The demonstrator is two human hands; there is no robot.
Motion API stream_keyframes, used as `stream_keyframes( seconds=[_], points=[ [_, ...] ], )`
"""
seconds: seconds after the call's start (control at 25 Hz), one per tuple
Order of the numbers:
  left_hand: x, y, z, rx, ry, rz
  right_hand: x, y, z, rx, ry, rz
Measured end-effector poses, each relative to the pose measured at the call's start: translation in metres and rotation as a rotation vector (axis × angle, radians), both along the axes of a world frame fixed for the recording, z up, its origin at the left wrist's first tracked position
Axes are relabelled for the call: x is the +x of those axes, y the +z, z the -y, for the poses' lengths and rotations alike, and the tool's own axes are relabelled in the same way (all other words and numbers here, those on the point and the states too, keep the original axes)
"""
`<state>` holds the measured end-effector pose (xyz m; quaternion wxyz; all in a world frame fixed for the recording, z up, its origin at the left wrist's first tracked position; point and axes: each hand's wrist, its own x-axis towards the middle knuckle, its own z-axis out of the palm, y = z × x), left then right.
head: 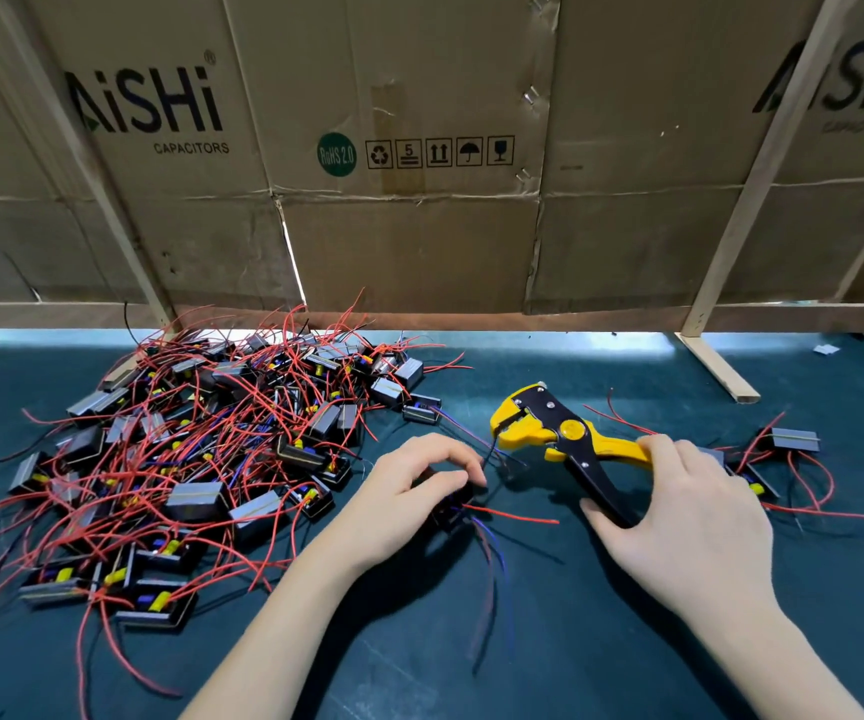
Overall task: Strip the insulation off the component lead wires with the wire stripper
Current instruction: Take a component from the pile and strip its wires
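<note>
Two hands work over the dark green mat (575, 641). The left hand (409, 491) curls its fingers round a small black component (453, 506), pinching a dark lead wire (489, 454) that reaches up to the tool's head. The right hand (689, 517) grips the wire stripper (559, 433) (yellow and black) by its handles, which stand spread apart. Many more components (201, 449) lie heaped at left.

I am looking at a small electronics assembly workshop. The table (601, 641) wears a dark green mat, and a heap of boxed components (201, 459) trailing red lead wires lies on its left. Flattened capacitor cartons (419, 148) on bare wooden battens (762, 163) form a makeshift screen behind, and a yellow wire stripper (559, 433) is in use.
</note>
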<state>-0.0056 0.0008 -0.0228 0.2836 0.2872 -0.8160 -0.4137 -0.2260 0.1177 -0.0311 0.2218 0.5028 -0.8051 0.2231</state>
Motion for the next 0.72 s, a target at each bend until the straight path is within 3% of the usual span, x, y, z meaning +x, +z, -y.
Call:
stream_keyframes(
  seconds=[0.24, 0.4, 0.6, 0.72],
  points=[
    [-0.01, -0.004, -0.011, -0.352, -0.019, 0.031, -0.003, -0.002, 0.001, -0.015, -0.009, 0.012],
    [-0.029, -0.014, -0.02, -0.673, 0.019, 0.294, -0.003, 0.0, 0.0, -0.025, -0.027, 0.053],
    [-0.024, -0.015, -0.014, -0.565, 0.208, 0.353, -0.01, 0.005, -0.001, 0.03, -0.081, 0.098],
    [-0.018, -0.015, -0.012, -0.601, 0.231, 0.401, -0.013, 0.005, -0.001, 0.041, -0.079, 0.095]
  ],
)
